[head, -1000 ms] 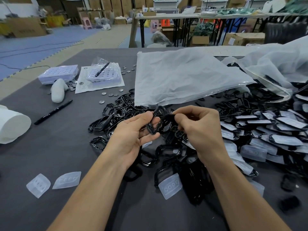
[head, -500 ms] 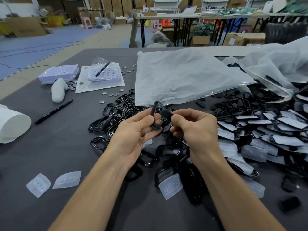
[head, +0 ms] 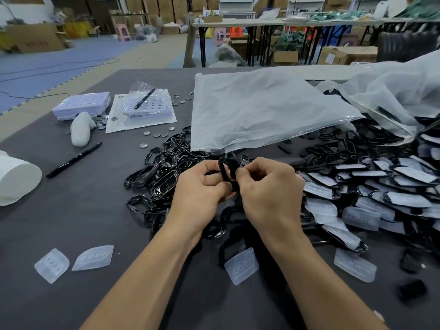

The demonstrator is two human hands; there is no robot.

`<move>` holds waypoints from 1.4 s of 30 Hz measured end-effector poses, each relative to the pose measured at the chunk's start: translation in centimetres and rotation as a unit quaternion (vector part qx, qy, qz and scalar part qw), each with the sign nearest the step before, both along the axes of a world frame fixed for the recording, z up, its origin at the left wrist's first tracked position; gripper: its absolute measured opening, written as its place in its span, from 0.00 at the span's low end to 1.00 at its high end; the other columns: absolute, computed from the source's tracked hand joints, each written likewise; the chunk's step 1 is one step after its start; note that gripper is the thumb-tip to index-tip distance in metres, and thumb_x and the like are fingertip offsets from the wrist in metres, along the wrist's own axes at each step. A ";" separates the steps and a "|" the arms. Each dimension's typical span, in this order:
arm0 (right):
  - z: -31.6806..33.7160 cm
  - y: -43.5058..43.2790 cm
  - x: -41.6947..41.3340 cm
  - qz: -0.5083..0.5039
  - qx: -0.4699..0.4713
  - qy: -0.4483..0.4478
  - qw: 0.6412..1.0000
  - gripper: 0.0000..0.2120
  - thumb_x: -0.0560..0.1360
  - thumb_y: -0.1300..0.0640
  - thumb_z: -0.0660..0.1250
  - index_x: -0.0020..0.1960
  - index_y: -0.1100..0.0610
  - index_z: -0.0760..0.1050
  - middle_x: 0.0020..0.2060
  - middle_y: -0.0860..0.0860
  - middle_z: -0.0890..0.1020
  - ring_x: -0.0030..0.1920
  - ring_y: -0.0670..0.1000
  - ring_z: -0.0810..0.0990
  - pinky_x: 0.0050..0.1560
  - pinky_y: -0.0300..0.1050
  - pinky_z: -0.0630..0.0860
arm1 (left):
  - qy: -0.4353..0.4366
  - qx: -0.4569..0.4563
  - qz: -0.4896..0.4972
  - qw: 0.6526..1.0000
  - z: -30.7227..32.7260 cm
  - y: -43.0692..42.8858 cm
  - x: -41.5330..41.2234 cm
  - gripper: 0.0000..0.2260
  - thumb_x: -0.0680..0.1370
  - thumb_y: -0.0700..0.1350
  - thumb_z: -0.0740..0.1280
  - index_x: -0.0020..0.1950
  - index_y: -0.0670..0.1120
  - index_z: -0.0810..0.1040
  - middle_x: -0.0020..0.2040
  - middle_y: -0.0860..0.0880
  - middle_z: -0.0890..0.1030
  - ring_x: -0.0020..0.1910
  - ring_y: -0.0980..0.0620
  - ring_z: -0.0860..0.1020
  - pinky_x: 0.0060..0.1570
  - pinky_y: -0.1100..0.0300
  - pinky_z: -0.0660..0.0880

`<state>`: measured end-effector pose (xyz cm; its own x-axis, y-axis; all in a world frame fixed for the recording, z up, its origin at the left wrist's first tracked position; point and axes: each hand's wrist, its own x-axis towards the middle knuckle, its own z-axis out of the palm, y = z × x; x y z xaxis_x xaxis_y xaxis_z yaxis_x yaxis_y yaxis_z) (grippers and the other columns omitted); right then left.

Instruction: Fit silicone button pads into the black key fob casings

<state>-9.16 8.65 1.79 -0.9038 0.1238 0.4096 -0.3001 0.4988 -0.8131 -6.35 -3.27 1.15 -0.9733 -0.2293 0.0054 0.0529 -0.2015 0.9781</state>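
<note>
Two bare forearms (head: pixel 152 270) fill the near foreground; the left grip (head: pixel 200 194) and right grip (head: pixel 269 191) are bare hands, uncovered to the frame's edge.

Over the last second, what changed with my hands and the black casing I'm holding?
The left hand and right hand have drawn together, fingers curled tighter round the black casing. It was open to view between the fingers; now only its top end shows between the thumbs. Nothing was picked up or let go. The loose silicone pads, the pen and the pile of casings lie as before.
</note>
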 end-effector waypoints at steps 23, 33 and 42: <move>-0.1 1.3 -1.4 0.199 -0.063 -0.160 0.965 0.05 0.64 0.55 0.79 0.39 0.50 0.84 0.32 0.47 0.86 0.34 0.46 0.84 0.38 0.45 0.80 | -0.029 -0.087 0.081 0.993 0.2 -0.9 -0.2 0.05 0.74 0.38 0.77 0.40 0.46 0.88 0.38 0.40 0.86 0.36 0.46 0.79 0.33 0.63 0.75; -0.1 0.5 -1.1 0.191 -0.188 -0.212 0.940 0.10 0.63 0.67 0.78 0.35 0.51 0.84 0.29 0.51 0.83 0.30 0.49 0.78 0.35 0.48 0.75 | 0.032 -0.169 0.122 0.977 0.1 -1.0 -0.5 0.17 0.73 0.35 0.77 0.39 0.59 0.87 0.32 0.48 0.85 0.27 0.51 0.81 0.28 0.58 0.81; 0.3 0.7 -0.8 0.177 -0.045 -0.118 0.976 0.07 0.70 0.59 0.74 0.39 0.49 0.80 0.33 0.45 0.84 0.33 0.44 0.80 0.38 0.39 0.76 | 0.017 -0.105 0.098 0.989 0.2 -1.0 -0.5 0.17 0.75 0.31 0.74 0.40 0.54 0.88 0.34 0.45 0.86 0.29 0.51 0.80 0.38 0.48 0.82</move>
